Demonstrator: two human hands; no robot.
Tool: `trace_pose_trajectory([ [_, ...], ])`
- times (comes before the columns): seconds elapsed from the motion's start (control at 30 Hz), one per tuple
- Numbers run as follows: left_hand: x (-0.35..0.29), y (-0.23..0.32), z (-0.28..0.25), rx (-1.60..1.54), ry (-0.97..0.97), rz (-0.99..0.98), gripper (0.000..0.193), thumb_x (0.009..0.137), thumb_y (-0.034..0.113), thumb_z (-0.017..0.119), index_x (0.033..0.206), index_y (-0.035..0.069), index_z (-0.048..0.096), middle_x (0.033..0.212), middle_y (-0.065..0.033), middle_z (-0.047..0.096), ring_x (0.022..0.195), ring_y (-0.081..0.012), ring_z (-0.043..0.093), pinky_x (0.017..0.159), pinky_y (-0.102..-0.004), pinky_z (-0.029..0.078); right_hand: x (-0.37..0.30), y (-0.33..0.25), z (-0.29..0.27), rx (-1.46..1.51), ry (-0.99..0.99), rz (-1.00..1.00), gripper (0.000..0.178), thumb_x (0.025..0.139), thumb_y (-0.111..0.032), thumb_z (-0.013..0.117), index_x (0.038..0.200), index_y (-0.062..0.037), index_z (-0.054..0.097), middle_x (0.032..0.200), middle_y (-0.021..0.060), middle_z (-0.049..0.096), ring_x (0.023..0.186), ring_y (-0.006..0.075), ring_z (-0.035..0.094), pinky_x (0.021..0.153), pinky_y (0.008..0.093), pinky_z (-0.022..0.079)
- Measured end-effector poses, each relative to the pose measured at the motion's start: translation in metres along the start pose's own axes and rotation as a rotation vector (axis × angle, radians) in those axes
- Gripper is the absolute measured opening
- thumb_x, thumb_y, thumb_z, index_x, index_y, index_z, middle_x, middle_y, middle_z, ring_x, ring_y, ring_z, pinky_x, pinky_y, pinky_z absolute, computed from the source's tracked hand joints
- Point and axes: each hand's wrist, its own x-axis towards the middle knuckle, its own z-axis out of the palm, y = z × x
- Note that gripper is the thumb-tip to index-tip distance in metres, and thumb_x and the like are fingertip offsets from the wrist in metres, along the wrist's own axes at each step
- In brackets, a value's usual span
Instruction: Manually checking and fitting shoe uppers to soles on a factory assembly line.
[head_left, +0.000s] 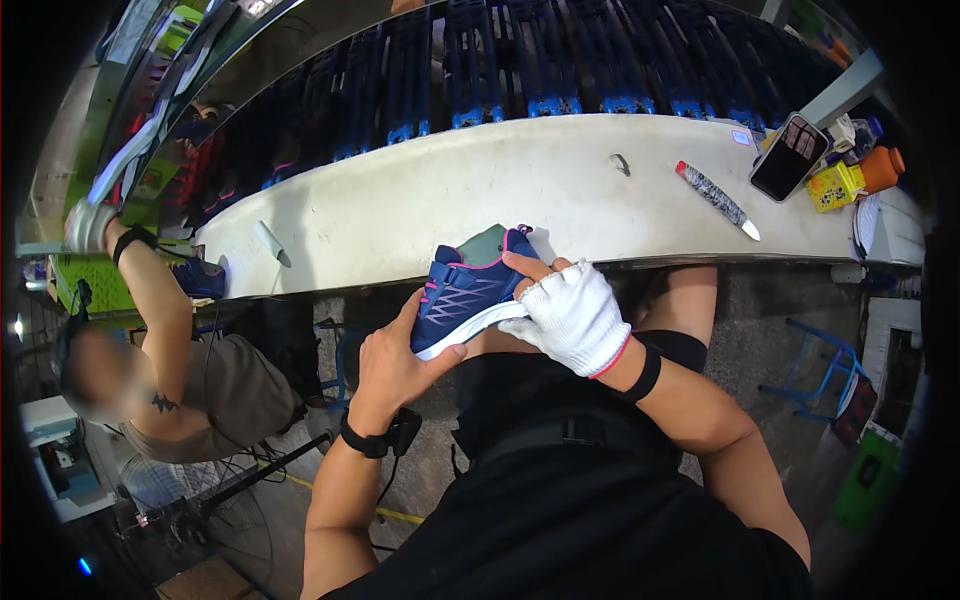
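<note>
A navy sneaker (pixel 470 290) with pink trim, a silver zigzag pattern and a white sole is held over the near edge of the bench, its toe to the left and its heel to the right. Grey-green material shows in its opening. My bare left hand (pixel 395 350) grips the toe end, thumb against the sole. My right hand (pixel 575 315), in a white glove with bare fingertips, is closed round the heel end. Black bands circle both wrists.
The pale bench (pixel 440 180) carries a knife with a patterned handle (pixel 715 198), a phone (pixel 790 157), a yellow box (pixel 835 187) and an orange bottle (pixel 882 170). Behind runs a dark slatted conveyor (pixel 560 60). A co-worker (pixel 210 390) sits at left; a blue stool (pixel 820 365) stands right.
</note>
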Motion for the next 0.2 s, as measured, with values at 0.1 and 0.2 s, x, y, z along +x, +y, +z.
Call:
trace_pose_trajectory([
  [0.1,0.0007,0.0015,0.0033,-0.021,-0.045,-0.129,0.097,0.079,0.055,0.09,0.153,-0.001,0.063,0.111,-0.028,0.081,0.101,-0.0445,0.081,0.091,-0.0483,0.063,0.0016,-0.0012,0.0062,-0.039,0.04,0.002,0.04,0.08,-0.039,0.092,0.097,-0.0091,0.072,0.141,0.0072,0.073,0.093,0.0316,0.073,0.085,0.0479,0.057],
  [0.2,-0.0018,0.0029,0.0079,0.013,-0.025,-0.144,0.096,0.08,0.054,0.089,0.155,0.0,0.062,0.111,-0.0288,0.081,0.101,-0.0448,0.081,0.091,-0.0483,0.063,0.0035,-0.0003,0.0079,-0.054,0.037,-0.012,0.041,0.08,-0.037,0.092,0.101,-0.0092,0.071,0.143,0.0102,0.072,0.093,0.0317,0.073,0.085,0.0512,0.056],
])
